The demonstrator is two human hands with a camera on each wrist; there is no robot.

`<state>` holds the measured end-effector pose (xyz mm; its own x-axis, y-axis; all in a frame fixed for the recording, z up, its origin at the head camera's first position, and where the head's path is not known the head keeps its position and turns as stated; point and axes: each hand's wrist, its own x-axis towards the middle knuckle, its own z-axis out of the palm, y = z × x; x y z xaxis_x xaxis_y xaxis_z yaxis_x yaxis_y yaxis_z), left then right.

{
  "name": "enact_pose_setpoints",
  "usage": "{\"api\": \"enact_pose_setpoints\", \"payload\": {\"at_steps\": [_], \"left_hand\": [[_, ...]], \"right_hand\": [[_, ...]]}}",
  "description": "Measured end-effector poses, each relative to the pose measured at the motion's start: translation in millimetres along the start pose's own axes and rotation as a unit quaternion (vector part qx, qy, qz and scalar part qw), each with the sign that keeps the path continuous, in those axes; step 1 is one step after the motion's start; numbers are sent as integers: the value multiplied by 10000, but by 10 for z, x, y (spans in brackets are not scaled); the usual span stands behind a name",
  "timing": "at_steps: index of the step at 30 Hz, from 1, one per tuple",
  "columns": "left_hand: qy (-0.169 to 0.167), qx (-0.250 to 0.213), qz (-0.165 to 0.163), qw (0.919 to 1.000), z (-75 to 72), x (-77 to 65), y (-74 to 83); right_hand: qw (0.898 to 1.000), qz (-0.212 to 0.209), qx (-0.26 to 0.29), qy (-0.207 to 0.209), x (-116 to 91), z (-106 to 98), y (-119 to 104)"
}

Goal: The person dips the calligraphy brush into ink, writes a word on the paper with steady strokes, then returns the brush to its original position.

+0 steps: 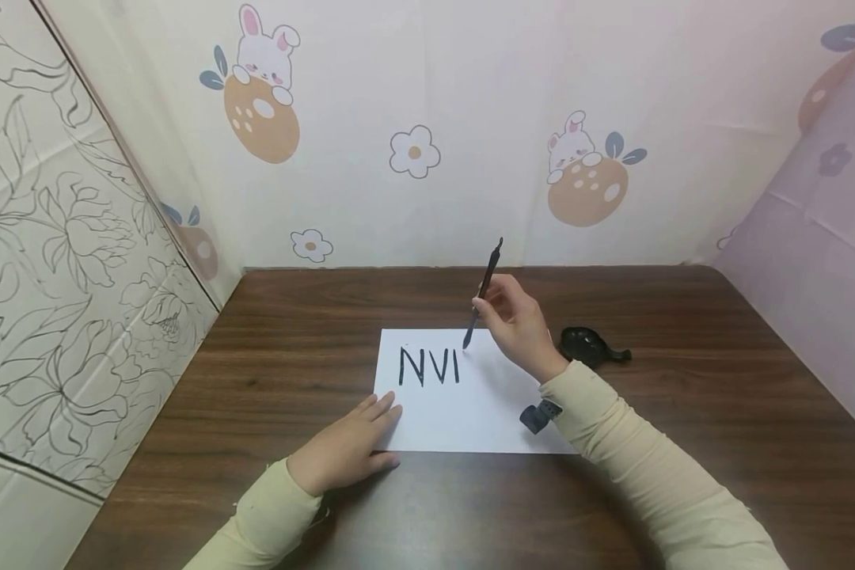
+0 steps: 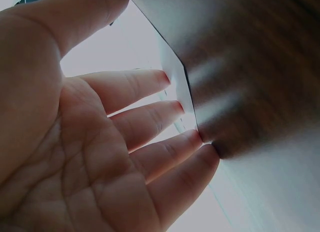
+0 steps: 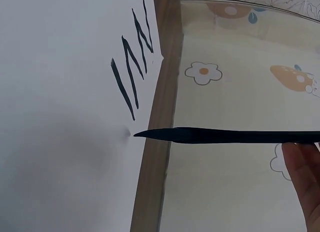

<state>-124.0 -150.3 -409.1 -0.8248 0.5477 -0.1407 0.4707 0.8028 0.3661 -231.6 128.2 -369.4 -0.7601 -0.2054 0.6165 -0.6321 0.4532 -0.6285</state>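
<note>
My right hand [image 1: 518, 324] pinches a dark writing brush [image 1: 486, 285] between thumb and fingers, its tip pointing down near the top of a white sheet of paper [image 1: 463, 419]. In the right wrist view the brush tip [image 3: 145, 134] is very close to the paper; whether it touches, I cannot tell. Black strokes reading "NVI" [image 1: 429, 366] stand on the sheet, left of the brush. My left hand [image 1: 349, 439] lies at the sheet's lower left edge, fingers extended, fingertips on the paper. In the left wrist view its palm [image 2: 75, 162] shows, holding nothing.
A black dish [image 1: 584, 346] with a short handle sits just right of the paper, beyond my right forearm. The brown wooden table [image 1: 306, 332] ends against a wall covering [image 1: 484, 79] printed with rabbits and flowers. A floral panel [image 1: 78, 237] stands at the left.
</note>
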Motion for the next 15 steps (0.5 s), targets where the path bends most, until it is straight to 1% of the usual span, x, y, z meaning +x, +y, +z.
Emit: {"api": "enact_pose_setpoints", "payload": {"at_steps": [5, 15], "left_hand": [[-10, 0, -17, 10000, -7, -4, 7], [-23, -34, -22, 10000, -1, 0, 1]], "right_hand": [[10000, -35, -17, -8, 3, 5, 9], [10000, 24, -28, -74, -7, 16, 9]]}}
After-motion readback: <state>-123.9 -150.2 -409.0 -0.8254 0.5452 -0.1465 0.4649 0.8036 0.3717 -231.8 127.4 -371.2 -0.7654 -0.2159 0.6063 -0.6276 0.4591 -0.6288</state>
